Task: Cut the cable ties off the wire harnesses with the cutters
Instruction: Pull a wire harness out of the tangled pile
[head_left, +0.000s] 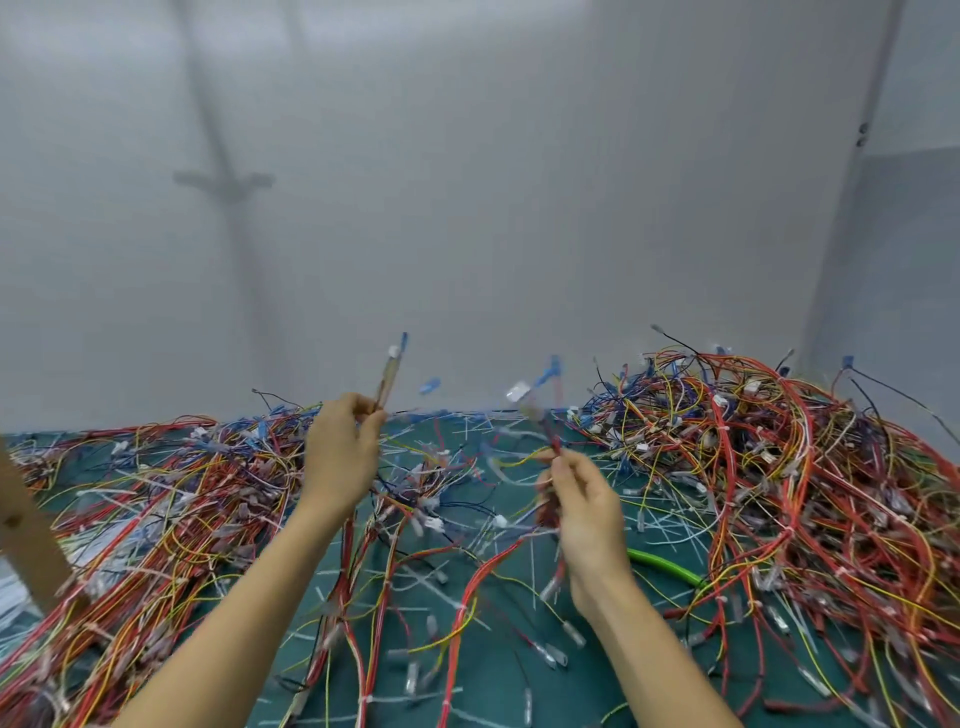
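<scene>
Field notes:

- Two bare forearms come in from the bottom edge, the left forearm and the right forearm. Both are raised over a green mat.
- Left hand: fingers curled and thumb pressed in. It pinches a thin wire bundle that sticks upward, tilted slightly right. A blue connector is at the bundle's top end. The rest of that harness hangs below the hand towards the mat.
- Right hand: lower and nearer than the left hand, with the fingertips closed on a red wire harness. The harness rises from the pinch to a white connector and a blue plug. The top is blurred. More red strands trail down behind the palm.
- The hands are apart, with a gap of open mat between them.
- A low heap of wires, in red, yellow and blue, lies on the mat to the left. A taller tangle, mostly red, is on the right.
- Loose white plastic strips litter the mat between the two heaps.
- A small white cable tie cinches one strand near the bottom.
- A curved green piece lies just right of the right wrist, its far end buried under the wires. Cannot tell what it is.
- The edge of a cardboard box shows at far left.
- A plain grey-white wall stands behind.
</scene>
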